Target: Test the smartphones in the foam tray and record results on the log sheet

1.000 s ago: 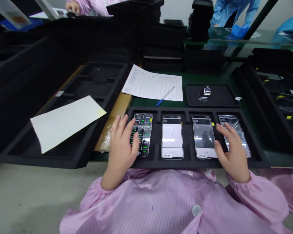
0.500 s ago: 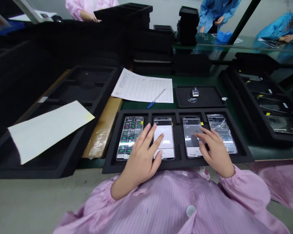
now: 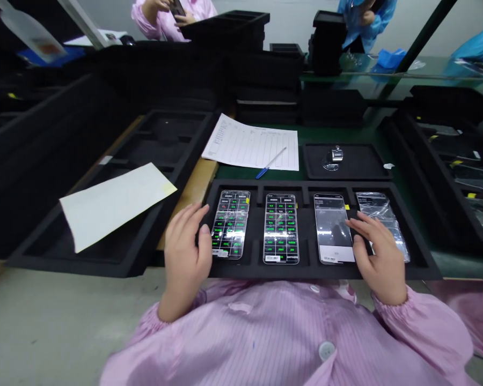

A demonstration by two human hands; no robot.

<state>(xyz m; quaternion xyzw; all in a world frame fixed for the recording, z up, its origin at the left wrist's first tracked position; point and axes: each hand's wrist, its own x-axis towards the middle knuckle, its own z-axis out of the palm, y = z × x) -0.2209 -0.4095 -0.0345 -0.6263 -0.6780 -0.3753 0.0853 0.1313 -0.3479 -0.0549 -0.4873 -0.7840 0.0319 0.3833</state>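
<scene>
Lower-left corner of the leftmost smartphone (image 3: pixel 230 224) hidden behind the left hand (image 3: pixel 184 257); edge of the third smartphone (image 3: pixel 330 228) and lower part of the plastic-bagged phone (image 3: pixel 374 212) behind the right hand (image 3: pixel 380 257). On-screen text and printed form (image 3: pixel 249 143) too small to read. Co-worker's pink sleeve (image 3: pixel 153 15) cut off by the top edge.

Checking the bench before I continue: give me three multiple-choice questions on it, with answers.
1. Where is the pen?
A) on the floor
B) on the paper sheet
C) on the black mat

2. How many phones in the tray show a green grid?
A) one
B) two
C) four

3. The rightmost item in the tray is:
A) wrapped in clear plastic
B) bare
C) lifted out

Answers: 1 B, it lies on the sheet. 2 B, the two left ones show it. 3 A, plastic glints over it.
</scene>
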